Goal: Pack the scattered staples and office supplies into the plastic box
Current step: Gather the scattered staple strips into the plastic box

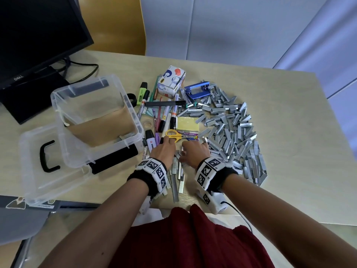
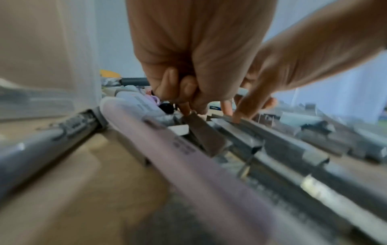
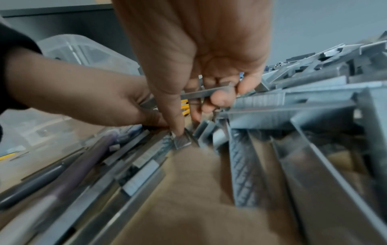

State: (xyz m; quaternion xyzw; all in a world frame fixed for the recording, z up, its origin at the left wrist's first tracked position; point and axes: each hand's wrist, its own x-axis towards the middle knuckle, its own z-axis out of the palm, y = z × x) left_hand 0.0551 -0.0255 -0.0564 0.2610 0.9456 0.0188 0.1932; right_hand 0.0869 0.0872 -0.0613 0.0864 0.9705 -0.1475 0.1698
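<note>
The clear plastic box (image 1: pixel 133 105) stands open at the left, with a few staple strips (image 1: pixel 126 136) in its near corner. A big heap of grey staple strips (image 1: pixel 231 128) covers the table on the right. My two hands work side by side over loose strips (image 1: pixel 176 176) near the front edge. In the left wrist view my left hand (image 2: pixel 188 106) has its fingers curled and pinches the end of a staple strip (image 2: pixel 206 137). Seen from the right wrist, my right hand (image 3: pixel 209 102) holds a strip (image 3: pixel 206 94) between thumb and fingers, its forefinger pressing a short staple piece (image 3: pixel 182 140).
The box's lid (image 1: pixel 29 182) with a black handle lies at the front left. Markers and pens (image 1: pixel 164 115), yellow scissors (image 1: pixel 172 135), sticky notes (image 1: pixel 188 123), a tape roll (image 1: pixel 147 123), a blue hole punch (image 1: pixel 198 90) and a small carton (image 1: pixel 172 81) lie behind my hands. A monitor (image 1: pixel 34 45) stands far left.
</note>
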